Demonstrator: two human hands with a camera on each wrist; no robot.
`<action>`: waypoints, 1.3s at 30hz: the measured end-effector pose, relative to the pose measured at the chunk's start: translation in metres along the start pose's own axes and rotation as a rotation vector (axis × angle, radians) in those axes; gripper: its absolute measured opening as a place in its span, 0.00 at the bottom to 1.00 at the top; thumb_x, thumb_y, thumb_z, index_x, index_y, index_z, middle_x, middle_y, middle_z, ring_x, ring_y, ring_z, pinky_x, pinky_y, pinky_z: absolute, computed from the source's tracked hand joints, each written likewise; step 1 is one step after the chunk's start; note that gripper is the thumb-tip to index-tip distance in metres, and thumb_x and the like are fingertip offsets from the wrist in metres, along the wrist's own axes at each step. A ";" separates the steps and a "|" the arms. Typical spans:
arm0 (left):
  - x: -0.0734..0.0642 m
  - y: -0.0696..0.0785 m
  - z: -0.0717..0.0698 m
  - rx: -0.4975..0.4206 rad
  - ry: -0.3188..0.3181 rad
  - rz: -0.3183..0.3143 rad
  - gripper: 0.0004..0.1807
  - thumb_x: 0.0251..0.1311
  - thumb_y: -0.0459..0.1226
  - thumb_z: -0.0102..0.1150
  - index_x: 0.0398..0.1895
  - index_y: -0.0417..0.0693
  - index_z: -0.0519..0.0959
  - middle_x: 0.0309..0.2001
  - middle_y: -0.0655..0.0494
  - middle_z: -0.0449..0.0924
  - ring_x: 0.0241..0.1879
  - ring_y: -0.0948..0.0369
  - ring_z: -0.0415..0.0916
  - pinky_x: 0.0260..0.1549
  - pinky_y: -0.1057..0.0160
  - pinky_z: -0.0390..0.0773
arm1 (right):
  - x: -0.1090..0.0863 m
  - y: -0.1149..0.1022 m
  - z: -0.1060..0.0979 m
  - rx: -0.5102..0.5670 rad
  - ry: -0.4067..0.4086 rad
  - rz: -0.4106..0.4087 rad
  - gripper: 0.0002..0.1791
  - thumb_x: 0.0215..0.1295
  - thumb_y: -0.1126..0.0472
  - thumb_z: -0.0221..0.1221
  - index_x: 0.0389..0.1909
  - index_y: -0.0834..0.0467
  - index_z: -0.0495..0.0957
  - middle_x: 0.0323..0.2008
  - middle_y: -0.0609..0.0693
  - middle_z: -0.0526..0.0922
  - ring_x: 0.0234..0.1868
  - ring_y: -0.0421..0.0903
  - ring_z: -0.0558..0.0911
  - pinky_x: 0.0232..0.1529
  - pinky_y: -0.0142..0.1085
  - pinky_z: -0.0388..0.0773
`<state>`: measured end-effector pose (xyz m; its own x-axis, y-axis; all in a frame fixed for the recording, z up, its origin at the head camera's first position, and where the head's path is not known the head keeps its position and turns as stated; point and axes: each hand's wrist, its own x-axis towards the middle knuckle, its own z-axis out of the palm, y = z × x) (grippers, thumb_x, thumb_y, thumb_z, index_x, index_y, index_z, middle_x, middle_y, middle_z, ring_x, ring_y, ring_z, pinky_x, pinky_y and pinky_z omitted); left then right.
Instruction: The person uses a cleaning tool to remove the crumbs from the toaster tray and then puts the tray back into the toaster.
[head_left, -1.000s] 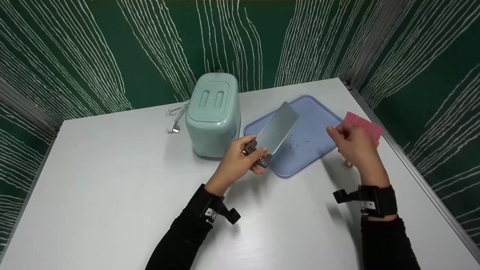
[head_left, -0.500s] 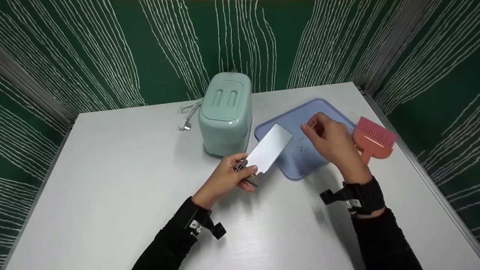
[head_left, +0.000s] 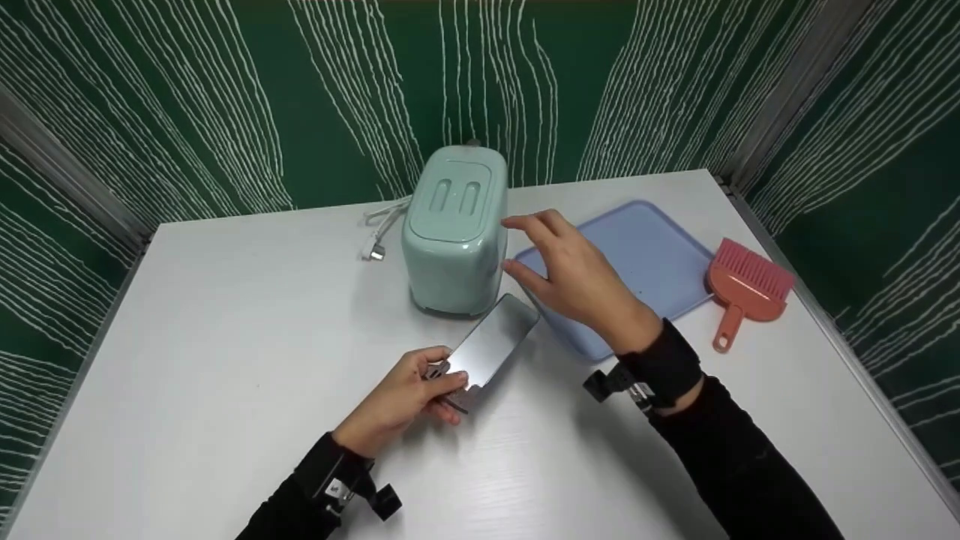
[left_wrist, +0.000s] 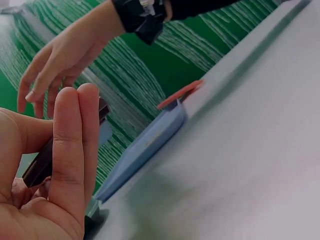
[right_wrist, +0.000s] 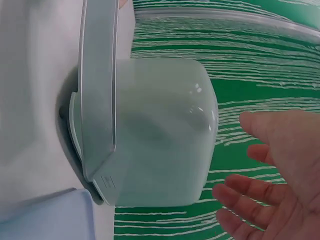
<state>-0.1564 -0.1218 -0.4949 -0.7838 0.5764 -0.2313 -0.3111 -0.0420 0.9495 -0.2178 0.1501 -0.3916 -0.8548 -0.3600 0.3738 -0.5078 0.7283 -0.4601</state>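
My left hand (head_left: 401,397) grips a flat metal crumb tray (head_left: 496,336) by its dark grey end, thumb on top. The tray's bare end points away toward a mint-green toaster (head_left: 454,225), and in the right wrist view the metal plate (right_wrist: 97,100) overlaps the toaster's lower part. My right hand (head_left: 581,281) hovers beside the toaster's right side, thumb and fingers spread and holding nothing. Below that hand lies a blue serving tray (head_left: 637,240), partly hidden by it, with a few dark crumbs on its surface.
A coral hand brush (head_left: 750,285) with pink bristles rests at the blue tray's right edge. The toaster's white cord and plug (head_left: 373,247) lie to its left. Green walls with white streaks enclose the white table (head_left: 247,360) at the back and sides.
My left hand has drawn the crumb tray left and nearer to me. My right hand has come leftward from beside the brush, across the blue tray, to the toaster, its fingers spreading.
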 end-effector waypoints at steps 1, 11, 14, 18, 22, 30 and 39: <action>-0.004 -0.002 -0.002 -0.012 0.004 -0.005 0.07 0.75 0.31 0.61 0.39 0.45 0.73 0.30 0.56 0.84 0.20 0.62 0.88 0.26 0.65 0.89 | 0.002 -0.002 0.003 -0.017 -0.005 -0.022 0.30 0.77 0.50 0.66 0.74 0.54 0.73 0.67 0.61 0.78 0.64 0.59 0.83 0.64 0.55 0.82; -0.035 -0.012 -0.023 -0.029 0.074 -0.075 0.14 0.75 0.32 0.62 0.54 0.35 0.69 0.34 0.52 0.85 0.22 0.64 0.87 0.27 0.68 0.89 | 0.017 -0.011 0.027 -0.133 -0.069 -0.112 0.37 0.73 0.44 0.68 0.79 0.48 0.71 0.81 0.62 0.65 0.77 0.66 0.73 0.74 0.61 0.74; -0.042 -0.014 -0.028 -0.020 0.107 -0.110 0.24 0.74 0.33 0.63 0.63 0.30 0.64 0.36 0.51 0.83 0.21 0.65 0.86 0.28 0.68 0.89 | 0.020 -0.011 0.032 -0.151 -0.077 -0.106 0.37 0.73 0.44 0.68 0.80 0.47 0.70 0.82 0.62 0.65 0.77 0.66 0.72 0.72 0.63 0.76; -0.049 -0.019 -0.034 -0.022 0.134 -0.130 0.31 0.74 0.32 0.63 0.69 0.26 0.59 0.37 0.51 0.81 0.21 0.66 0.85 0.28 0.68 0.89 | 0.025 -0.010 0.038 -0.172 -0.058 -0.099 0.37 0.73 0.44 0.67 0.80 0.46 0.70 0.81 0.61 0.66 0.76 0.67 0.73 0.69 0.64 0.78; -0.054 -0.022 -0.040 -0.043 0.162 -0.129 0.32 0.74 0.32 0.63 0.70 0.25 0.58 0.36 0.53 0.82 0.21 0.67 0.85 0.28 0.69 0.89 | 0.027 -0.010 0.042 -0.175 -0.015 -0.104 0.34 0.74 0.46 0.68 0.78 0.48 0.73 0.79 0.62 0.70 0.74 0.66 0.76 0.69 0.63 0.78; -0.054 -0.023 -0.043 -0.066 0.177 -0.153 0.35 0.77 0.32 0.60 0.75 0.25 0.53 0.37 0.53 0.83 0.24 0.65 0.87 0.29 0.71 0.88 | 0.029 -0.008 0.048 -0.159 0.073 -0.140 0.29 0.72 0.51 0.69 0.72 0.51 0.79 0.73 0.62 0.77 0.69 0.64 0.80 0.69 0.58 0.80; -0.048 -0.025 -0.044 -0.091 0.195 -0.136 0.19 0.77 0.32 0.60 0.58 0.36 0.62 0.36 0.53 0.85 0.24 0.66 0.87 0.31 0.68 0.89 | 0.029 -0.008 0.049 -0.131 0.097 -0.139 0.29 0.72 0.52 0.69 0.71 0.52 0.80 0.73 0.62 0.77 0.69 0.65 0.80 0.71 0.58 0.79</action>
<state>-0.1347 -0.1839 -0.5168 -0.8176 0.4137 -0.4004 -0.4609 -0.0536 0.8858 -0.2440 0.1045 -0.4165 -0.7600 -0.4094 0.5048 -0.5967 0.7473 -0.2924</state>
